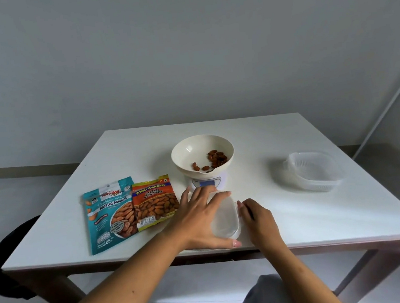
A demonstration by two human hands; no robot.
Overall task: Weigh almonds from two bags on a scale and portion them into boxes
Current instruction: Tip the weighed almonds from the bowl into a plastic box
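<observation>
A cream bowl (pixel 189 152) holding several almonds (pixel 216 158) sits on a small white scale (pixel 206 182) at the table's middle. Left of it lie a teal roasted-almond bag (pixel 109 214) and an orange salted-almond bag (pixel 155 201), both flat. A clear plastic box (pixel 224 215) with its lid on stands near the front edge. My left hand (pixel 199 217) is spread over its left side and top, thumb at the near corner. My right hand (pixel 257 216) touches the box's right side with curled fingers.
A stack of clear empty plastic boxes (pixel 313 174) stands on the right of the white table (pixel 303 219). A dark chair back (pixel 7 255) shows at the left, beside the table. A grey wall rises behind.
</observation>
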